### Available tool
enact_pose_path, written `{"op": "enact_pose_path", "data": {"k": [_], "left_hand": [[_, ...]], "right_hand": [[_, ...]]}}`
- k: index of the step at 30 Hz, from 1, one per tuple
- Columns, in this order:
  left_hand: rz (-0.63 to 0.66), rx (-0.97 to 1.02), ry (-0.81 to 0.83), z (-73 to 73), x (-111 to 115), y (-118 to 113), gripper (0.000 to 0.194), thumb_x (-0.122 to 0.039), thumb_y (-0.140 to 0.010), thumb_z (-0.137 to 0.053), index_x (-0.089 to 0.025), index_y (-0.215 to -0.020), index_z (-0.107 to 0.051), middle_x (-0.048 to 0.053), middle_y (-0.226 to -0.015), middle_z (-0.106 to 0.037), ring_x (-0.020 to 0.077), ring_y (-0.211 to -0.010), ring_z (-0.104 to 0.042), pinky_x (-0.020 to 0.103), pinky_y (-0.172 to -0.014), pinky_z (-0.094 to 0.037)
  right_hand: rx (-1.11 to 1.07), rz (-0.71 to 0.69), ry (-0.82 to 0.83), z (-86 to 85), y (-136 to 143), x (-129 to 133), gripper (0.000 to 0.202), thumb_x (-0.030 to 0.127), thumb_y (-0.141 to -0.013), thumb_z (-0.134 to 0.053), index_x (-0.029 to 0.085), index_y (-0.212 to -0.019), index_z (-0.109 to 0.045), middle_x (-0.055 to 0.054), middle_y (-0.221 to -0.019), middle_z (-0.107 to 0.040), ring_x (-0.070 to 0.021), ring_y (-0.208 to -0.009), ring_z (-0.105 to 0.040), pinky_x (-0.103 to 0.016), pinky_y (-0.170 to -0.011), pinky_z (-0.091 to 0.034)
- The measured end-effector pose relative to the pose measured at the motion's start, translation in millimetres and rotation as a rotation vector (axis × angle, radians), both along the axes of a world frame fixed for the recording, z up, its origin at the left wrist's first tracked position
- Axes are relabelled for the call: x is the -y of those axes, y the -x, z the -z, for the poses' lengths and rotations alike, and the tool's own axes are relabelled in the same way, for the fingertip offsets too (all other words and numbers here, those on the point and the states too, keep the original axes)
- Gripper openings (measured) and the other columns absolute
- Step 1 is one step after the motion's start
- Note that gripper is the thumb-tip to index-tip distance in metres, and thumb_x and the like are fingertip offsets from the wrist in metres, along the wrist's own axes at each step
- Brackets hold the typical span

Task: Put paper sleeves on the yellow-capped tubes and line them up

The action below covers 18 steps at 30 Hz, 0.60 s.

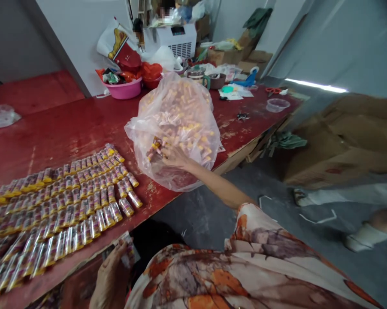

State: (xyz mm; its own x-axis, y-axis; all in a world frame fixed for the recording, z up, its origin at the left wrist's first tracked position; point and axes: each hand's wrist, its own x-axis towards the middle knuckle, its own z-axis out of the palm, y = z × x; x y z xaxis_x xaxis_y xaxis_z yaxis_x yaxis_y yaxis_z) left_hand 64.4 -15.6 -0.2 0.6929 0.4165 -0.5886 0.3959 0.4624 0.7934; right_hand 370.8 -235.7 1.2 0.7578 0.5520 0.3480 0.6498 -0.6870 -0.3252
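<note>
My right hand reaches into a large clear plastic bag full of small pieces with pink and yellow ends. Its fingers are stretched out and touch the brown and yellow pieces at the bag's mouth; the fingertips are partly hidden. Down by the table's front edge, my left hand is closed on a small clear plastic packet, whose contents are hard to make out. Several rows of slim wrapped sticks, with purple print and yellow ends, lie on the red table left of the bag.
Behind the bag stand a pink basin, a mug and a white machine. Red-handled scissors and a clear plastic lid lie at the right end. Cardboard boxes and another person's feet are on the floor.
</note>
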Motion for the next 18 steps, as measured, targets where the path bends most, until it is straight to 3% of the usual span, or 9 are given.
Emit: {"op": "enact_pose_path", "data": {"k": [2,5,8,10,13,18], "left_hand": [[-0.04,-0.022,0.073,-6.4,6,-5,0.023,-0.016,-0.055,-0.085,-0.021,-0.074,-0.072,-0.001,-0.078,-0.073,0.0141,-0.072,-0.068,0.02,-0.067,-0.055],[-0.03,0.045,0.114,-22.2,15,-12,0.028,-0.016,-0.054,-0.087,-0.018,-0.079,-0.074,0.001,-0.083,-0.073,0.0122,-0.073,-0.067,0.018,-0.07,-0.054],[-0.011,0.154,0.098,-34.7,25,-20,0.03,-0.02,-0.058,-0.086,-0.014,-0.085,-0.075,0.004,-0.088,-0.073,0.012,-0.08,-0.066,0.017,-0.076,-0.052],[-0.021,0.213,0.094,-36.8,30,-25,0.027,-0.023,-0.058,-0.086,-0.012,-0.08,-0.075,0.005,-0.084,-0.072,0.0112,-0.077,-0.065,0.018,-0.074,-0.051],[-0.094,0.27,0.089,-33.7,33,-27,0.022,-0.025,-0.056,-0.087,-0.013,-0.062,-0.069,0.001,-0.066,-0.066,0.0077,-0.063,-0.059,0.018,-0.064,-0.049],[-0.213,0.282,0.142,-26.4,26,-24,0.028,-0.025,-0.055,-0.088,-0.012,-0.06,-0.064,-0.003,-0.06,-0.06,0.0043,-0.055,-0.053,0.016,-0.057,-0.044]], "right_hand": [[-0.043,0.033,-0.143,-2.0,17,7,0.021,0.019,-0.079,-0.047,0.01,-0.088,-0.064,-0.012,-0.087,-0.064,-0.0223,-0.083,-0.058,-0.033,-0.076,-0.043],[-0.178,0.043,-0.398,-6.8,54,17,0.026,0.026,-0.083,-0.043,0.013,-0.095,-0.062,-0.003,-0.072,-0.059,-0.0147,-0.06,-0.053,-0.026,-0.058,-0.042],[-0.623,-0.055,-0.897,-11.8,101,19,0.021,0.032,-0.079,-0.055,0.016,-0.09,-0.063,0.003,-0.058,-0.05,-0.0095,-0.043,-0.04,-0.022,-0.043,-0.031],[-0.944,-0.141,-1.109,-13.8,132,13,0.015,0.029,-0.073,-0.064,0.017,-0.082,-0.066,0.003,-0.055,-0.05,-0.0082,-0.042,-0.036,-0.021,-0.04,-0.027],[-1.112,-0.239,-1.116,-14.3,173,-1,0.014,0.028,-0.075,-0.066,0.017,-0.083,-0.068,-0.002,-0.067,-0.06,-0.008,-0.044,-0.039,-0.021,-0.038,-0.027],[-0.991,-0.371,-1.118,-11.3,213,-16,0.015,0.029,-0.081,-0.066,0.021,-0.093,-0.067,-0.006,-0.09,-0.063,-0.0114,-0.056,-0.052,-0.021,-0.04,-0.038]]}}
